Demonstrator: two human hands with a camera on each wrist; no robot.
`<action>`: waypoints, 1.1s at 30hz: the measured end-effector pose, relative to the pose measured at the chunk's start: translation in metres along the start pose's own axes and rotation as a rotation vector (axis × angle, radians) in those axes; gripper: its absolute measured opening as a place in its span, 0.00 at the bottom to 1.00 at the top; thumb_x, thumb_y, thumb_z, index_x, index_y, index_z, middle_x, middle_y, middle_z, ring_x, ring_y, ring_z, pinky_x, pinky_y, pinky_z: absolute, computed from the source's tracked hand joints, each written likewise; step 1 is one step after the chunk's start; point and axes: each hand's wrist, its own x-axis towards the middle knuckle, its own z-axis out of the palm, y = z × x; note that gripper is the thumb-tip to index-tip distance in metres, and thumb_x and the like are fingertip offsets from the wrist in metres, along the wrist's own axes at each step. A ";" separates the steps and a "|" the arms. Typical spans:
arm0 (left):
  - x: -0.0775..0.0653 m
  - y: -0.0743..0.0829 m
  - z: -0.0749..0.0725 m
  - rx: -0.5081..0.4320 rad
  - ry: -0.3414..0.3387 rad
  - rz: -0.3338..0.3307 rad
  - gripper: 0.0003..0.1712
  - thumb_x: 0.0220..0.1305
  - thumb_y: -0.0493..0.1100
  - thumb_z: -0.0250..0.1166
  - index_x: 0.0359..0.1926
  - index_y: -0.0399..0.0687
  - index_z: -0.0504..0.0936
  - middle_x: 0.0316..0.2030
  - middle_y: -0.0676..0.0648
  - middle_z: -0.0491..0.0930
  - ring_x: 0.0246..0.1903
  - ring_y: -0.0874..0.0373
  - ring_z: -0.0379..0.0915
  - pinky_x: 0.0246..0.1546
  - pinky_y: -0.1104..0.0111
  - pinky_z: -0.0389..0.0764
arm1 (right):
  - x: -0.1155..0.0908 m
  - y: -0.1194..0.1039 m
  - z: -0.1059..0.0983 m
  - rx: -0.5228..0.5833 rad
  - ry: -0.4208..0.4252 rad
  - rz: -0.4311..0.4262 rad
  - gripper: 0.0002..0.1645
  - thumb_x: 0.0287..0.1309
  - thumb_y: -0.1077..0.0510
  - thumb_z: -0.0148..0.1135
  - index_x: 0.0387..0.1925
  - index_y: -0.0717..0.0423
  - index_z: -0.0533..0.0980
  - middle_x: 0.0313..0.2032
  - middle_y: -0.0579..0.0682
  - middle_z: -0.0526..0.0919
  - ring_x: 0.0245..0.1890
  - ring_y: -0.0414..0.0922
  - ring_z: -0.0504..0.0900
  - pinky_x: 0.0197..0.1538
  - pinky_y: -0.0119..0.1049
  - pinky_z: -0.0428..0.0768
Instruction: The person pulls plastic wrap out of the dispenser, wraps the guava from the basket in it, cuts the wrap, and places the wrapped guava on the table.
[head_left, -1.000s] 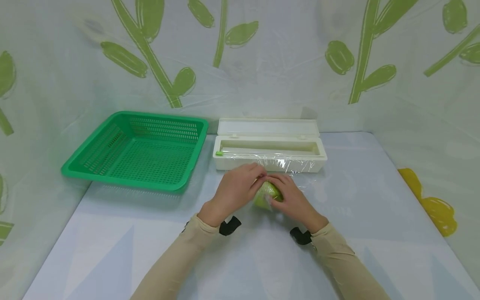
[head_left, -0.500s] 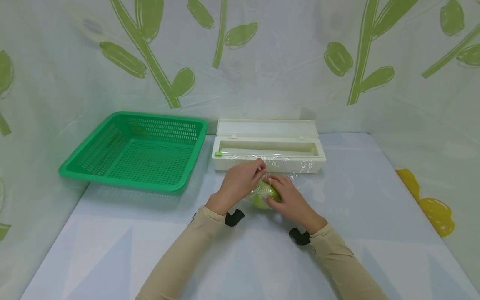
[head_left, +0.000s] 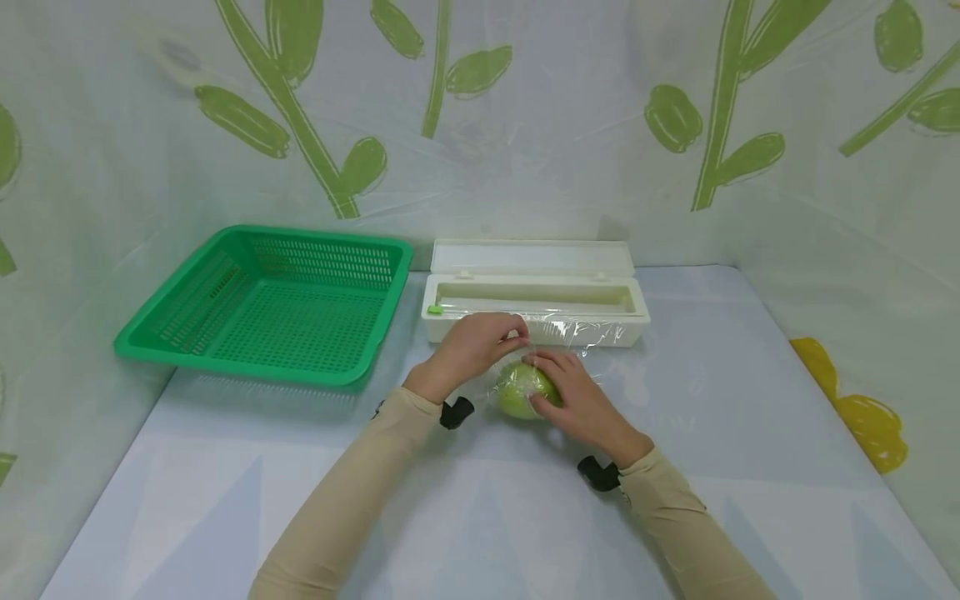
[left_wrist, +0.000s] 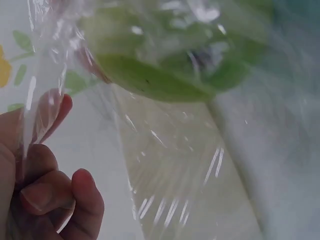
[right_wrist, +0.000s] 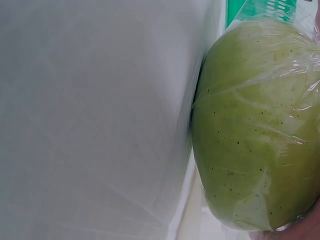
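A round, apple-like green fruit with dark specks (head_left: 517, 390) sits on the table under clear plastic wrap (left_wrist: 167, 210). My right hand (head_left: 577, 396) holds the fruit from its right side, fingers over the top and thumb at the near side. Above and left of the fruit, my left hand (head_left: 474, 346) pinches a bunched edge of the wrap. The left wrist view has the left hand's curled fingers (left_wrist: 42, 192) beside the film. In the right wrist view film lies tight and creased over the fruit (right_wrist: 250, 125). The film still runs back to the white wrap box (head_left: 536, 332).
The wrap box stands at the table's back with its lid (head_left: 532, 257) raised and a small green slider (head_left: 435, 310) on its left. A green plastic basket (head_left: 300, 325) is at the back left. A printed curtain (head_left: 570, 125) hangs behind the table (head_left: 480, 517).
My left hand has drawn back from the fruit, slightly up and left, pulling film with it. More of the fruit now shows. The right hand has stayed in place.
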 end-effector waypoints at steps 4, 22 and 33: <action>0.003 -0.005 0.000 0.006 -0.046 0.005 0.06 0.60 0.49 0.59 0.35 0.55 0.79 0.31 0.59 0.78 0.28 0.66 0.71 0.32 0.73 0.71 | 0.000 0.000 -0.001 0.005 0.000 -0.002 0.28 0.54 0.50 0.54 0.56 0.54 0.67 0.57 0.50 0.66 0.57 0.46 0.60 0.57 0.45 0.62; 0.013 -0.013 0.014 0.022 -0.166 -0.034 0.08 0.61 0.51 0.56 0.36 0.58 0.79 0.31 0.59 0.73 0.30 0.67 0.68 0.32 0.74 0.70 | 0.000 0.000 0.001 0.008 -0.034 0.059 0.36 0.54 0.38 0.53 0.60 0.51 0.62 0.57 0.48 0.65 0.56 0.45 0.60 0.54 0.45 0.65; 0.012 -0.018 0.023 -0.081 -0.194 -0.073 0.07 0.62 0.49 0.56 0.39 0.57 0.78 0.31 0.59 0.76 0.31 0.67 0.70 0.33 0.73 0.71 | 0.000 0.000 0.001 0.010 -0.038 0.048 0.37 0.53 0.40 0.56 0.63 0.43 0.59 0.57 0.46 0.64 0.55 0.46 0.59 0.52 0.49 0.65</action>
